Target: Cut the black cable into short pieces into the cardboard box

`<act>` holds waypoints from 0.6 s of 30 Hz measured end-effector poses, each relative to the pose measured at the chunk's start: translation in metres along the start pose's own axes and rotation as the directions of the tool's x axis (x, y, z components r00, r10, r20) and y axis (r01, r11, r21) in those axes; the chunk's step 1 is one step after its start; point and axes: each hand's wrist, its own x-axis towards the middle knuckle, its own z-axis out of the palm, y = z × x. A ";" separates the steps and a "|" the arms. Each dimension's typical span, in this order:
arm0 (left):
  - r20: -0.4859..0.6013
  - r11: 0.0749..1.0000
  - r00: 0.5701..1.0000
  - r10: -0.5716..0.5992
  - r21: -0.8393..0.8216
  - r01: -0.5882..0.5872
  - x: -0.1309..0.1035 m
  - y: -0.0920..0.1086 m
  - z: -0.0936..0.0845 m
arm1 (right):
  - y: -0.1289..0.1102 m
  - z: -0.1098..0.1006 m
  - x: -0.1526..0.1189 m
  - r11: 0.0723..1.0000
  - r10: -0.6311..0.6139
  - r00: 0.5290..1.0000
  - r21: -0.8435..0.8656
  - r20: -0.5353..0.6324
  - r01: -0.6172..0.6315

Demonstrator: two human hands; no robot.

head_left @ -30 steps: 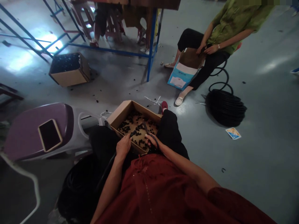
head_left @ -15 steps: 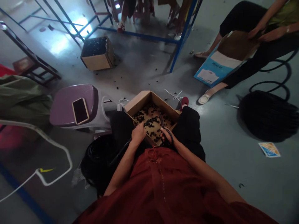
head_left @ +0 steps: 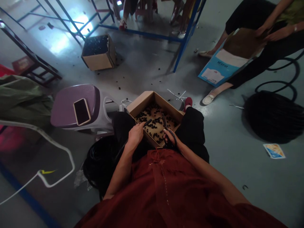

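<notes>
A shallow cardboard box (head_left: pixel 140 103) sits between my knees, with many small black cut pieces (head_left: pixel 155 122) scattered on its bottom. My left hand (head_left: pixel 136 134) is closed around a black rubber strip (head_left: pixel 147 122), whose end pokes out over the box's left edge. Closed on the handles of a pair of scissors (head_left: pixel 165 121), my right hand (head_left: pixel 169 136) is at the box's near right side; the blades point away from me over the pieces. Scissors and strip end are apart. A coil of black strip (head_left: pixel 97 161) lies beside my left leg.
A purple-topped stool (head_left: pixel 71 91) with a phone (head_left: pixel 82 111) stands at the left. Another cardboard box (head_left: pixel 97 63) holds black pieces near a blue metal frame (head_left: pixel 152 35). At right, a seated person holds a blue box (head_left: pixel 217 71) near a big black coil (head_left: pixel 273 117).
My left hand has drawn back to the left with the strip, whose end now lies farther from the scissors. My right hand has hardly moved.
</notes>
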 end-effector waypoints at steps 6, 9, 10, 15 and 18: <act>-0.113 0.997 0.992 0.061 -0.046 -0.066 0.005 0.006 -0.014 | 0.002 -0.002 0.000 0.999 -0.047 0.999 -0.024 0.010 0.047; -0.239 0.963 0.968 0.080 -0.232 -0.137 0.012 0.010 -0.013 | 0.000 -0.001 -0.001 0.999 -0.048 0.999 0.001 -0.005 0.048; -0.267 0.948 0.962 0.060 -0.287 -0.139 0.014 0.011 -0.012 | -0.001 -0.001 -0.001 0.999 -0.045 0.999 0.010 -0.007 0.045; -0.282 0.902 0.959 -0.007 -0.416 -0.116 0.021 0.006 0.002 | -0.010 0.001 -0.007 0.992 -0.127 0.991 0.022 0.033 0.126; -0.259 0.861 0.966 0.021 -0.486 -0.149 0.026 -0.003 0.014 | -0.016 0.005 -0.012 0.983 -0.184 0.981 0.016 0.054 0.183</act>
